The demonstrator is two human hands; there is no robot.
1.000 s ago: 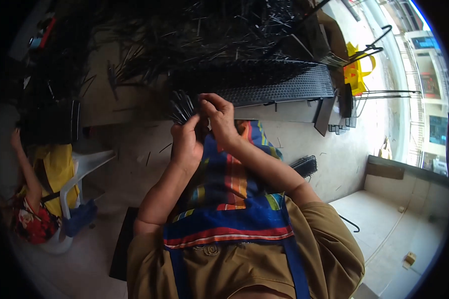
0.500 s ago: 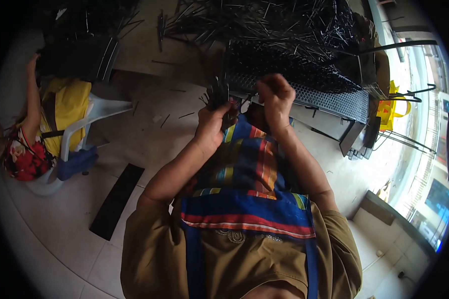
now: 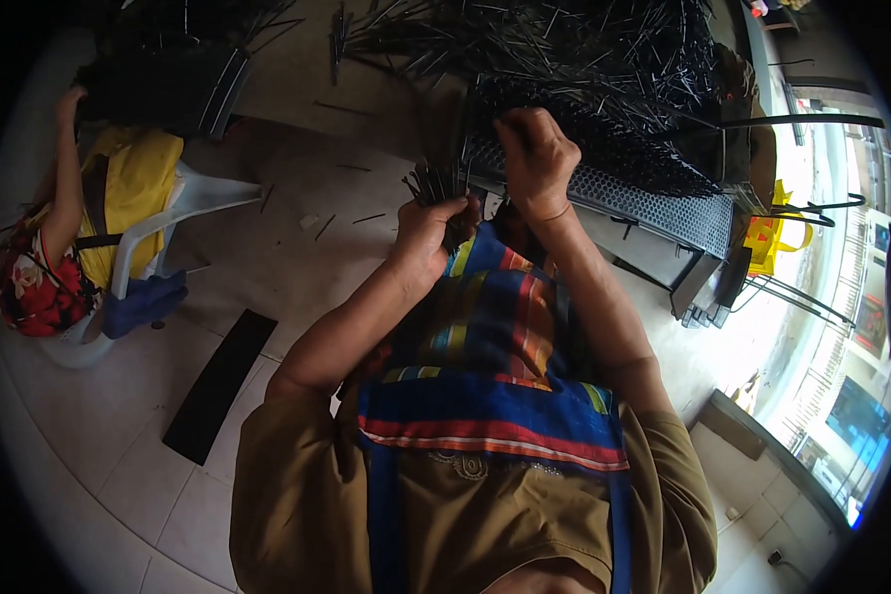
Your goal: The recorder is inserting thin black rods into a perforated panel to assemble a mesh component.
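My left hand [image 3: 429, 236] is closed around a bundle of thin black rods [image 3: 440, 184], whose ends fan out above the fingers. To its right, my right hand [image 3: 543, 164] hovers at the near left part of a perforated black rack [image 3: 624, 201]. Its fingers are curled together in a pinch, and whatever they hold is hidden or too small to make out. Many short black rods [image 3: 653, 163] stand close together in the rack's holes, leaving a strip of bare holes along its near edge.
Behind the rack lies a large heap of loose black rods [image 3: 564, 45] on the table [image 3: 287, 74]. At left a co-worker's arm [image 3: 64, 188] reaches a black rack [image 3: 158, 94], beside a pale plastic chair [image 3: 213, 193]. A black strip [image 3: 220, 386] lies on the floor; a yellow bag [image 3: 777, 238] hangs at right.
My right hand has moved away from my body, farther over the rack, with its fingers still curled. My left hand keeps its grip on the rods. The whole view has shifted slightly.
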